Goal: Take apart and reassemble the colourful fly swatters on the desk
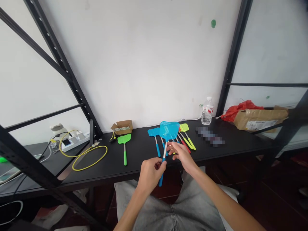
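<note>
Well left of the left hand (151,175), a yellow cable (98,146) loops on the black table (141,162), and a green fly swatter (124,138) lies nearer that hand. The left hand is clamped around the blue handle of a blue fly swatter (169,131), whose mesh head points up and away, while the right hand (182,156) is open, its fingers (172,148) just beside the white shaft, contact unclear. Right of that hand, more swatters (184,127) with yellow and red handles lie fanned out, and a water bottle (207,112) stands farther right.
</note>
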{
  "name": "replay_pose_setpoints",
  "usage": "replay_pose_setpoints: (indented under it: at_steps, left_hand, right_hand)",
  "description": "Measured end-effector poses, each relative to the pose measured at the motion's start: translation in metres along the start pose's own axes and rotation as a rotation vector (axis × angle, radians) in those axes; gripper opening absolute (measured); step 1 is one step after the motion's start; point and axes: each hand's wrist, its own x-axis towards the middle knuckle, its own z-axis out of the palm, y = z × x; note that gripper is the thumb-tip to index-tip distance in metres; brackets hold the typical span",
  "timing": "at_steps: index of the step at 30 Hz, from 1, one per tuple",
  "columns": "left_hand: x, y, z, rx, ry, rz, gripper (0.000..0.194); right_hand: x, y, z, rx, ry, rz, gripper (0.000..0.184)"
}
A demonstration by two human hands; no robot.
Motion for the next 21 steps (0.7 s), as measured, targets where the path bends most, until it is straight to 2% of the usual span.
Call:
replay_pose_setpoints:
  at_steps: [3, 5, 10, 15, 21]
  left_hand:
    - [0.018, -0.017, -0.01, 0.067, 0.132, -0.094, 0.045]
    - [0.033, -0.028, -0.015, 0.184, 0.177, -0.167, 0.046]
    - [0.069, -0.046, -0.011, 0.431, 0.161, -0.364, 0.038]
    - [0.085, -0.058, 0.004, 0.532, 0.119, -0.387, 0.037]
    - [0.086, -0.072, 0.01, 0.559, 0.133, -0.369, 0.041]
  right_hand:
    - [0.004, 0.002, -0.006, -0.027, 0.009, -0.023, 0.037]
    - [0.005, 0.004, -0.005, -0.019, 0.004, -0.04, 0.036]
    - [0.005, 0.01, 0.001, -0.009, -0.044, -0.025, 0.034]
    - [0.003, 0.012, 0.002, -0.032, -0.053, -0.024, 0.034]
    - [0.002, 0.014, 0.008, -0.11, -0.075, -0.031, 0.04]
